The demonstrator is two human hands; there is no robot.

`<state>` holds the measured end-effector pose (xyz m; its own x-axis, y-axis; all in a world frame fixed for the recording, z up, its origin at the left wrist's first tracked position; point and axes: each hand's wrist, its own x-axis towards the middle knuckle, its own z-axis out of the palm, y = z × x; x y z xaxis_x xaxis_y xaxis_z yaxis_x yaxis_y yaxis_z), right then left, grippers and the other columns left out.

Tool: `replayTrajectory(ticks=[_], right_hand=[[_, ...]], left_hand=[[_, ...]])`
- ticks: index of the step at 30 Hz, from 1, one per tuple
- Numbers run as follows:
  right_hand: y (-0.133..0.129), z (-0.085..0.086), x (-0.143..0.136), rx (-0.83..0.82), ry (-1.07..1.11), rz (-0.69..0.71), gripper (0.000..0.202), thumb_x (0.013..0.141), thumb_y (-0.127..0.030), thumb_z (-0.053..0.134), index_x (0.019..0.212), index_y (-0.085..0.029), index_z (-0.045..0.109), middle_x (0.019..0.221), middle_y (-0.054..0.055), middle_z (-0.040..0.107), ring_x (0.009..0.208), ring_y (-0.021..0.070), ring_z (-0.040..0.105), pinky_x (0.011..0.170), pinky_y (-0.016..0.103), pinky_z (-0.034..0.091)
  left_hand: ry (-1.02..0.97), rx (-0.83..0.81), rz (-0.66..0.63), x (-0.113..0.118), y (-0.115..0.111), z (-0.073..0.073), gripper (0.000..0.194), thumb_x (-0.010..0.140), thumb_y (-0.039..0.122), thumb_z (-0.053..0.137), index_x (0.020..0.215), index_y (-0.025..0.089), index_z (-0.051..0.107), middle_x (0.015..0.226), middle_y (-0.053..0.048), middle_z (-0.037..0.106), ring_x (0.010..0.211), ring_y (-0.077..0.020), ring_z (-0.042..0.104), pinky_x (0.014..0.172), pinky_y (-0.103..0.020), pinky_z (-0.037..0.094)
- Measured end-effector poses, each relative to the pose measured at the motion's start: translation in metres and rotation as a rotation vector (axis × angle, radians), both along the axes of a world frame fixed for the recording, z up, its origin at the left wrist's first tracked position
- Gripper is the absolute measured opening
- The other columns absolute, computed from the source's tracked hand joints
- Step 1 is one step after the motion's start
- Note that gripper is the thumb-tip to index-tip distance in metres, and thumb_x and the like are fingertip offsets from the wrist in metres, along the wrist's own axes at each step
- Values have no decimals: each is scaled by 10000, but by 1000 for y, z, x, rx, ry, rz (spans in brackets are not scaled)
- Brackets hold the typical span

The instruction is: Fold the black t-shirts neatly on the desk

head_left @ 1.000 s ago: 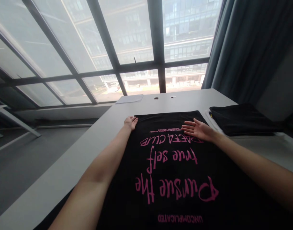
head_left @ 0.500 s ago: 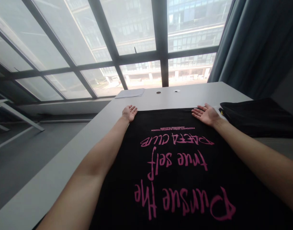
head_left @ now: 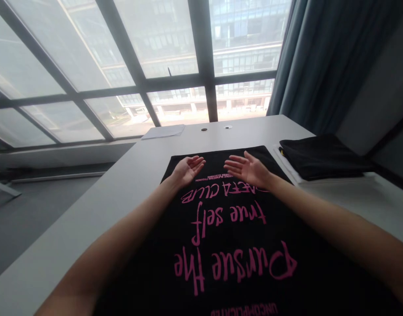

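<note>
A black garment (head_left: 234, 237), possibly a T-shirt, lies spread flat on the white table (head_left: 129, 175). Pink lettering on it appears upside down from where I look, with "Pursue the true self" readable. Above its far part, my left hand (head_left: 188, 170) is open, palm turned inward and fingers outstretched. Facing it across a gap, my right hand (head_left: 247, 169) is open too, covering some of the small print. Neither hand holds anything, and I cannot tell whether they touch the cloth. The garment's near end runs out of view beneath my arms.
On the right, folded black cloth (head_left: 323, 156) rests on a white stack (head_left: 300, 179). White papers (head_left: 163, 131) lie at the table's far left corner, and two round holes sit near its far edge. Windows (head_left: 168, 39) and a blue-grey curtain (head_left: 296, 57) stand behind.
Both hands have moved inward from the garment's far corners, closer to each other over the cloth. The camera view has turned slightly right, and the garment lies as before.
</note>
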<state>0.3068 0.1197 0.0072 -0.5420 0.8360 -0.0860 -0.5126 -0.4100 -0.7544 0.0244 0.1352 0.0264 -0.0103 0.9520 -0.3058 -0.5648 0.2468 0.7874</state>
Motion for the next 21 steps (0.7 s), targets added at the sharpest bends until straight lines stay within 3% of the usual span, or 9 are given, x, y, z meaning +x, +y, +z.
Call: replayTrajectory(ticks=[3,5,7,10,12,13,15,19,21], right_hand=[[-63,-8,-5,-45,7,413,575,1020,-591,361,1323,-148,570,1447,175,553,1306,305,568,1127,536,414],[-78,-13,11,-88,-30,378,534,1024,-544,405,1329,-135,564,1448,179,550,1316,295,561,1138,518,406],[-73,-14,36,-131,-79,45,449,1024,-470,439,1347,-176,542,1470,155,533,1331,260,549,1128,491,429],[-60,-9,71,-162,-120,-618,379,1000,-337,440,1372,-301,501,1556,61,448,1371,178,500,1113,441,456],[-67,-4,78,-167,-102,-774,401,978,-308,445,1375,-344,491,1583,26,412,1390,156,475,1112,430,456],[-78,-3,75,-169,-80,-749,393,978,-319,448,1367,-337,502,1578,33,421,1388,160,479,1109,427,459],[-109,-4,61,-161,-15,-570,362,995,-378,442,1333,-291,541,1533,75,479,1366,185,511,1100,428,468],[-174,-14,33,-156,72,-113,414,1013,-486,445,1292,-210,578,1424,132,581,1316,236,568,1085,470,480],[-188,-19,40,-189,40,-91,392,1014,-459,462,1266,-184,584,1395,147,596,1295,242,586,1069,473,495]], left_hand=[[-4,-52,-399,22,-63,-11,229,949,140,536,1148,88,635,1260,-201,666,1094,-262,703,894,-327,611],[26,-157,-475,19,-91,-19,253,960,175,553,1181,74,624,1290,-229,646,1138,-295,688,905,-345,613],[36,-213,-360,1,-101,-22,252,963,148,525,1187,62,603,1263,-239,653,1121,-307,697,856,-344,633],[25,-194,12,-34,-98,-15,253,963,84,441,1177,73,575,1150,-213,688,993,-278,744,729,-321,656],[19,-171,203,-44,-102,-7,280,977,70,365,1180,97,555,1094,-180,696,908,-227,759,668,-276,650],[13,-157,247,-41,-108,-4,287,982,71,342,1177,105,550,1081,-169,697,889,-210,760,659,-259,646],[-22,-128,184,-23,-130,-2,272,991,93,349,1169,108,555,1102,-172,696,929,-218,756,698,-266,648],[-151,-126,-270,28,-192,-15,279,1020,243,455,1208,79,580,1276,-235,645,1142,-334,685,837,-380,642],[-154,-153,-378,35,-215,-23,318,1033,284,458,1246,77,570,1325,-238,621,1177,-342,666,851,-390,638]])
